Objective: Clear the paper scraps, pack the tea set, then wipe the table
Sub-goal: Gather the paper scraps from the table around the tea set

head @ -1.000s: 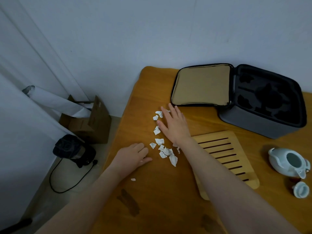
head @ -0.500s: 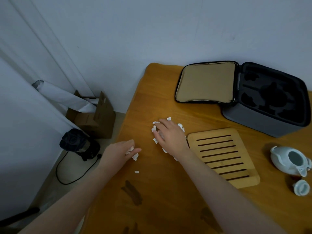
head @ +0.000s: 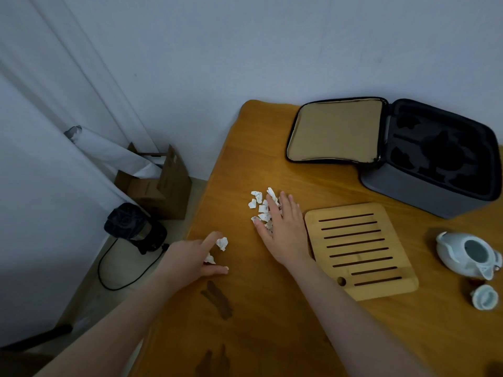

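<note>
Floor, lower left of frame: a dark appliance (head: 130, 227) with a trailing cord, cardboard box (head: 163, 186) behind it.
Left hand (head: 190, 261): at the table's (head: 272, 322) left edge, fingers loosely spread, a couple of small scraps (head: 221, 243) at the fingertips; whether it grips them, cannot tell.
Paper scraps (head: 261, 206): white heap, centre of frame.
Right hand (head: 284, 232): flat and open, palm down, fingers over the heap.
Bamboo tray (head: 359, 248): just right of that hand.
Case (head: 408, 153): upper right, lid open flat.
Teapot (head: 468, 254): right edge, its lid (head: 484, 296) just below.
</note>
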Tool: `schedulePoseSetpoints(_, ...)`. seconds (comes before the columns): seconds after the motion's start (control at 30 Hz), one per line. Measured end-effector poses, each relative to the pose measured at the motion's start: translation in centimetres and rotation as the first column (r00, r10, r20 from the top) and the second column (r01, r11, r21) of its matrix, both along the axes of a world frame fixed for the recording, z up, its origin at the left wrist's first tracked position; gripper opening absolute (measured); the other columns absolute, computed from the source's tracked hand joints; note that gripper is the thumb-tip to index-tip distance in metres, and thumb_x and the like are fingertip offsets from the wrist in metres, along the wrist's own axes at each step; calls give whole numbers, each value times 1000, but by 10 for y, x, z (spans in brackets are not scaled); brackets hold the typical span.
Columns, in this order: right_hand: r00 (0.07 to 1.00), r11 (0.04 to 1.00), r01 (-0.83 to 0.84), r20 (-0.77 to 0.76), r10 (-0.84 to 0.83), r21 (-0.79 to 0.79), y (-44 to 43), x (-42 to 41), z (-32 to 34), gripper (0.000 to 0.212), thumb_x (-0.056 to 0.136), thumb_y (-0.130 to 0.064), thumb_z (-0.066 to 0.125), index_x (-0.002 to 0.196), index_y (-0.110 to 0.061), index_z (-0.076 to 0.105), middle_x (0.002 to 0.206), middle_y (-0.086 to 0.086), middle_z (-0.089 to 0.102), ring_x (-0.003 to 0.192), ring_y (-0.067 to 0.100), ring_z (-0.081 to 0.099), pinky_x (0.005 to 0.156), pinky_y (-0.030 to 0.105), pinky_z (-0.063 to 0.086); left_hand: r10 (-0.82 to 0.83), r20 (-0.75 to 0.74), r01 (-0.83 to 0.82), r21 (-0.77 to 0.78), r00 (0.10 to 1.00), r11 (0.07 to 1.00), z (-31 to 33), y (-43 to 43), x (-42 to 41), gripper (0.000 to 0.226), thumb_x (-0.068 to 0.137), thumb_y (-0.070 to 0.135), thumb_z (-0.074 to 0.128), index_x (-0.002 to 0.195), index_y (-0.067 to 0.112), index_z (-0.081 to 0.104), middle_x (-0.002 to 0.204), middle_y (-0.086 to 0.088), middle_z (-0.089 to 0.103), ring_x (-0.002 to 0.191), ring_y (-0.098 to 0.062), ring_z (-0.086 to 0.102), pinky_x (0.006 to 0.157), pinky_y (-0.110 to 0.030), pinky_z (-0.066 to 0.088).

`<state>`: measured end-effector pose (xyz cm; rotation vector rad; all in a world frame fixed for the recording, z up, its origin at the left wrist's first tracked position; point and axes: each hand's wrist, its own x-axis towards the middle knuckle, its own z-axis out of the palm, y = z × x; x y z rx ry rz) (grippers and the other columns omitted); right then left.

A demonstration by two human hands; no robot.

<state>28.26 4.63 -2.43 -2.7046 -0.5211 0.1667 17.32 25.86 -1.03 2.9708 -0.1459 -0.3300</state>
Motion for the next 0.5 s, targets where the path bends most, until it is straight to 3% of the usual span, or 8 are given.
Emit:
schedulePoseSetpoints(0.13,1000,1000,-8,26,9,-19,3,-9,-5,76,93,-68,35,155,-29,16,163,6,9,150,26,-1,117,37,0,-4,41,1,65,999,998,-2,-2,5,107,58,94,-1,147,37,16,93,11,62,69,-4,55,53,-18,38)
schedulePoseSetpoints(0.23,994,997,-18,103,25,-69,6,-8,-12,83,86,-76,31,155,-31,16,163,10,10,150,30,4,119,44,6,5,59,-14,159,998,987,-2,-7,12,90,72,85,10,145,35,23,112,10,61,79,-6,61,55,-19,45)
schedulePoseSetpoints(0.3,991,995,-18,131,30,-97,10,-2,-12,84,83,-78,28,154,-33,20,163,10,11,150,32,5,119,50,11,14,111,-33,171,994,985,-6,-10,19,78,79,77,17,140,31,34,116,9,59,75,-7,61,51,-19,44)
schedulePoseSetpoints(0.4,988,993,-62,136,76,-105,15,7,-13,81,83,-78,26,152,-34,26,162,9,17,150,31,9,119,54,14,-27,278,-13,142,960,990,-15,-15,27,58,85,66,30,115,24,57,95,5,62,51,-5,53,36,-15,30)
schedulePoseSetpoints(0.5,986,990,-107,117,117,-91,22,14,-24,75,87,-73,27,149,-32,33,158,8,27,148,29,18,119,54,14,-56,361,17,112,931,994,-29,-19,36,40,81,56,57,99,21,63,84,3,61,45,-4,50,37,-11,21)
